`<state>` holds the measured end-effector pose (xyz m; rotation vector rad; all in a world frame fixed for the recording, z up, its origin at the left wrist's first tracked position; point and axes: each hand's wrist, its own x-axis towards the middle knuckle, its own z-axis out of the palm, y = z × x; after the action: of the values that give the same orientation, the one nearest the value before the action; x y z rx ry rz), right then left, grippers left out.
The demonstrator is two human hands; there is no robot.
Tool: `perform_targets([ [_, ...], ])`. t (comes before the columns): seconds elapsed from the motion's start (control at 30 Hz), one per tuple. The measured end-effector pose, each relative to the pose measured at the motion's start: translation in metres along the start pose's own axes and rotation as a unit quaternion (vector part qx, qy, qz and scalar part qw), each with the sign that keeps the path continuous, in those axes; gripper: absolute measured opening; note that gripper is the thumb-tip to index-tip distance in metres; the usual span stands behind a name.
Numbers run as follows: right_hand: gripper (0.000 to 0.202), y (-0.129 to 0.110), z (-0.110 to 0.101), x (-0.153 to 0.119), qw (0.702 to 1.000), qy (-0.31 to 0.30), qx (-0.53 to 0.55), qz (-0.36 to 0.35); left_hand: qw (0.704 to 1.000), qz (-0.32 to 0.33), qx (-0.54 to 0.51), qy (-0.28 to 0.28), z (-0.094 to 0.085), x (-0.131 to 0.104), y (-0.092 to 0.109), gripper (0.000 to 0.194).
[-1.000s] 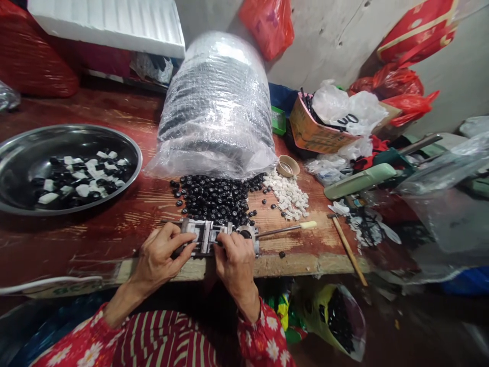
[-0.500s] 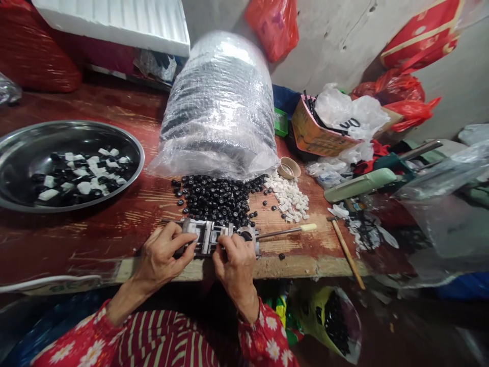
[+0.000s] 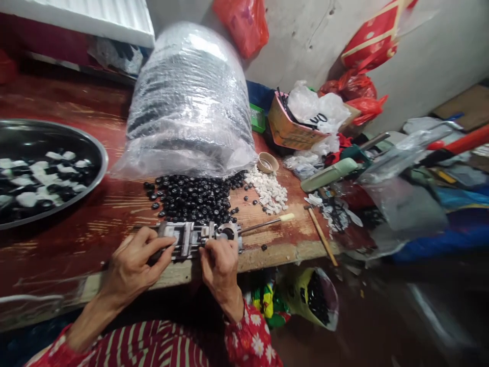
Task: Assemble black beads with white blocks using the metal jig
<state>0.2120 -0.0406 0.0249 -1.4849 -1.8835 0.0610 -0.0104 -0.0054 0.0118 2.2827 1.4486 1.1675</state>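
A metal jig (image 3: 187, 239) with rails and crossbars lies near the table's front edge. My left hand (image 3: 132, 260) is at its left end, index finger and thumb pinched close together; whatever small thing is between them I cannot make out. Curled against the jig's front right part is my right hand (image 3: 219, 265), its fingertips partly hidden. Just beyond that hand, a round black piece (image 3: 225, 233) sits in the jig's right end. A thin metal rod with a pale handle (image 3: 286, 217) sticks out to the right. Behind the jig lies a heap of small black round parts (image 3: 194, 199).
White small pieces (image 3: 269, 191) are piled by a tan bowl (image 3: 268, 162). A steel basin (image 3: 100, 168) with black-and-white parts stands left. A plastic-wrapped bundle (image 3: 191, 102) fills the back. A hammer (image 3: 321, 234) lies right, and an open sack (image 3: 294, 295) stands below the table edge.
The head view has turned to the right, so everything appears further left. Both hands stay at the jig; my right fingers are more curled and sit slightly nearer the jig's front edge.
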Motion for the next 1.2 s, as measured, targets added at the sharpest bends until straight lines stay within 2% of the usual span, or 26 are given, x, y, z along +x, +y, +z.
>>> perform_targets([
  [0.07, 0.011, 0.009, -0.015, -0.011, 0.999, 0.019, 0.033, 0.009, 1.000, -0.008, -0.013, -0.002, -0.001, -0.001, -0.003, 0.019],
  [0.13, 0.008, 0.026, -0.033, -0.024, 0.995, 0.066, 0.041, 0.055, 0.999, -0.012, -0.038, -0.003, -0.001, -0.001, -0.004, 0.022],
  [0.2, 0.008, 0.053, -0.053, -0.036, 0.986, 0.119, 0.001, 0.115, 0.997, -0.018, -0.074, -0.001, -0.003, 0.000, -0.003, 0.026],
  [0.27, 0.010, 0.085, -0.068, -0.045, 0.976, 0.147, -0.062, 0.145, 0.994, -0.041, -0.101, 0.014, -0.005, 0.004, 0.000, 0.025],
  [0.4, 0.024, 0.138, -0.076, -0.053, 0.983, 0.076, -0.073, 0.150, 0.986, -0.128, -0.082, 0.068, -0.010, 0.020, 0.001, 0.016],
  [0.5, 0.037, 0.153, -0.070, -0.054, 0.982, 0.076, -0.084, 0.153, 0.985, -0.160, -0.037, 0.046, -0.014, 0.036, -0.013, 0.022],
  [0.67, 0.062, 0.149, -0.068, -0.053, 0.974, 0.072, -0.107, 0.186, 0.982, -0.182, -0.019, -0.044, -0.016, 0.058, -0.041, 0.027],
  [0.77, 0.061, 0.139, -0.071, -0.053, 0.968, 0.066, -0.064, 0.233, 0.980, -0.176, -0.028, -0.091, -0.014, 0.067, -0.047, 0.028],
  [0.83, 0.057, 0.132, -0.072, -0.055, 0.958, 0.075, -0.020, 0.275, 0.980, -0.175, -0.026, -0.087, -0.017, 0.070, -0.046, 0.029],
  [0.9, 0.053, 0.124, -0.072, -0.058, 0.946, 0.076, 0.028, 0.313, 0.982, -0.179, -0.021, -0.055, -0.025, 0.068, -0.042, 0.029],
  [1.0, 0.049, 0.114, -0.068, -0.063, 0.933, 0.067, 0.103, 0.339, 0.980, -0.195, -0.011, -0.024, -0.047, 0.051, -0.032, 0.029],
  [1.03, 0.047, 0.110, -0.066, -0.065, 0.930, 0.066, 0.128, 0.340, 0.980, -0.197, -0.008, -0.039, -0.055, 0.041, -0.028, 0.032],
  [1.13, 0.041, 0.097, -0.061, -0.065, 0.921, 0.063, 0.198, 0.330, 0.978, -0.164, 0.012, -0.131, -0.070, 0.003, -0.017, 0.036],
  [1.17, 0.038, 0.091, -0.060, -0.064, 0.918, 0.060, 0.217, 0.325, 0.979, -0.145, 0.017, -0.140, -0.070, -0.010, -0.014, 0.032],
  [1.2, 0.035, 0.084, -0.059, -0.062, 0.916, 0.055, 0.236, 0.319, 0.983, -0.130, 0.024, -0.126, -0.068, -0.022, -0.011, 0.025],
])
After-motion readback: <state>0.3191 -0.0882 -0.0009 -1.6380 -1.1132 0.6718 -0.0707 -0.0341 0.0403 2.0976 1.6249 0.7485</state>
